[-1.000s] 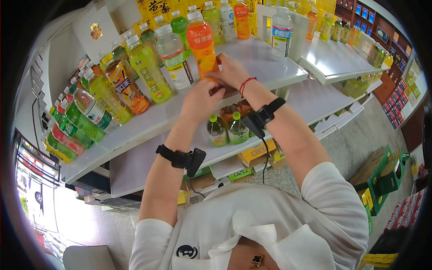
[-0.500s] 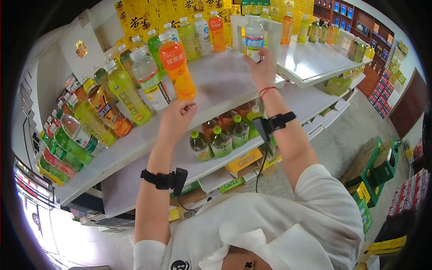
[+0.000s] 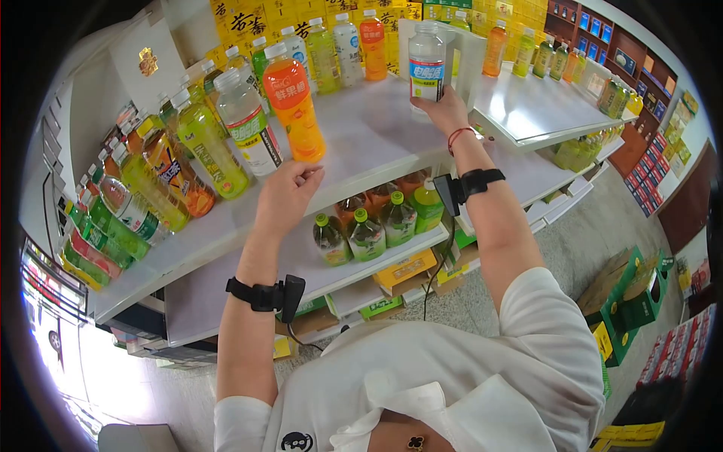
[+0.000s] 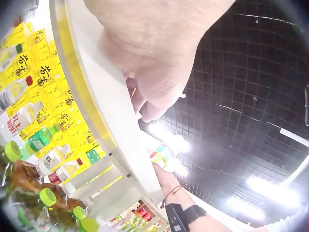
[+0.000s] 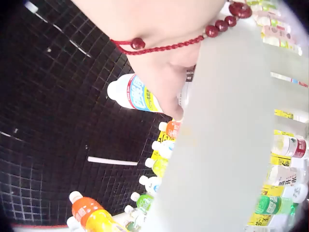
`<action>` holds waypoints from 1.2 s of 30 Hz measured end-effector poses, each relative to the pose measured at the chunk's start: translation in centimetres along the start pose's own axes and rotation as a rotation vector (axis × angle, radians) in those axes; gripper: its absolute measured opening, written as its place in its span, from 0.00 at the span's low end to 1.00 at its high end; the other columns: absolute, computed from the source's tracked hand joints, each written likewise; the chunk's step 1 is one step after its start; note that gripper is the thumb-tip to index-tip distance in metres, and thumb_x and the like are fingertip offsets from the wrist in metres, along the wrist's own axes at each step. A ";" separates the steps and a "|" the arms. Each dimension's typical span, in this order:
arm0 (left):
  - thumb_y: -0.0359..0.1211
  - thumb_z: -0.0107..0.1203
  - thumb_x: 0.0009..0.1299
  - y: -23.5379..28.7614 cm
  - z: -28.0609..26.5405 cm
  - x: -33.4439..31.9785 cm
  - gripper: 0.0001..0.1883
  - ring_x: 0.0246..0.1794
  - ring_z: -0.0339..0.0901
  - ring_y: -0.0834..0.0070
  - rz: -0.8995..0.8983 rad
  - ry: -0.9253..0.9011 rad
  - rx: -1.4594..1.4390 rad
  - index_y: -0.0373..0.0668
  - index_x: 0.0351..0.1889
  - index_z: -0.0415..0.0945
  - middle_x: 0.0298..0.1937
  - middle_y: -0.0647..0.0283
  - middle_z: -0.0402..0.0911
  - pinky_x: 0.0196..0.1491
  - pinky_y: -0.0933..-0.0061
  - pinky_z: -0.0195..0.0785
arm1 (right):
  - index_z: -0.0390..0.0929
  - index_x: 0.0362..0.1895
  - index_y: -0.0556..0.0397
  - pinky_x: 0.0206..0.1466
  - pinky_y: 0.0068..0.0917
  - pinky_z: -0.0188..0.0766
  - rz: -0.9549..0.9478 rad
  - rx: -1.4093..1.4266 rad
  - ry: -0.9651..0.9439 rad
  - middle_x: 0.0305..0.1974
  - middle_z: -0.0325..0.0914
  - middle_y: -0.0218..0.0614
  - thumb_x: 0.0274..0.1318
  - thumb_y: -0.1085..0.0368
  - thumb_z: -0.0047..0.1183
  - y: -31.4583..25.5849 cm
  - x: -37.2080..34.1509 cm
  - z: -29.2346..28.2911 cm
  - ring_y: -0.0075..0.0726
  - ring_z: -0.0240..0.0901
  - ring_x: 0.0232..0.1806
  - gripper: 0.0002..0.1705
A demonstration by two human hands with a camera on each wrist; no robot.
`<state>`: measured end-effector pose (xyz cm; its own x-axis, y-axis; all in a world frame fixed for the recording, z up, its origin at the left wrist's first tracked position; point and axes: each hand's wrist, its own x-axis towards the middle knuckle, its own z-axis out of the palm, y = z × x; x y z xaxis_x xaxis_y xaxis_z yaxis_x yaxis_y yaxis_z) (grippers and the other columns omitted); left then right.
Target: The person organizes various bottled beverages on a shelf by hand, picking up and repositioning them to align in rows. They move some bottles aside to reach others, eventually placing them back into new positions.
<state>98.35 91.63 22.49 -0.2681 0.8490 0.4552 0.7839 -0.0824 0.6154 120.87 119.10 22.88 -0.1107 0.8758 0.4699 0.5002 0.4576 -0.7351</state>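
Observation:
With my right hand (image 3: 446, 113) I grip the lower part of a clear drink bottle (image 3: 427, 66) with a blue and white label. It stands upright near the right end of the white shelf, and the right wrist view shows the thumb across its lower side. My left hand (image 3: 285, 197) rests at the shelf's front edge with fingers loosely curled and nothing in them. Just beyond it stands an orange juice bottle (image 3: 295, 102), beside a clear drink bottle with a green and white label (image 3: 248, 124). In the left wrist view the shelf edge partly hides the left fingertips.
A slanting row of bottles, including a green tea bottle (image 3: 209, 143), fills the shelf's left side. Several green-capped bottles (image 3: 367, 233) stand on the lower shelf. A second white shelf (image 3: 538, 113) with more bottles lies to the right, beyond an upright white panel (image 3: 468, 71).
My right hand has left the orange juice bottle, moved right and taken hold of the blue-labelled bottle. My left hand has drawn back slightly from the orange juice bottle.

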 end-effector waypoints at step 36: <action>0.43 0.57 0.65 -0.1 -0.3 0.1 0.17 0.39 0.79 0.62 -0.036 -0.066 -0.038 0.39 0.42 0.81 0.39 0.55 0.81 0.44 0.65 0.71 | 0.75 0.48 0.61 0.50 0.33 0.71 -0.217 0.047 -0.195 0.44 0.81 0.44 0.40 0.48 0.70 -4.9 -4.5 0.4 0.41 0.78 0.45 0.37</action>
<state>98.07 91.56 22.72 -0.2567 0.8845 0.3896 0.7522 -0.0703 0.6551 118.60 112.96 24.13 -0.3761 0.7675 0.5191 0.4067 0.6401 -0.6518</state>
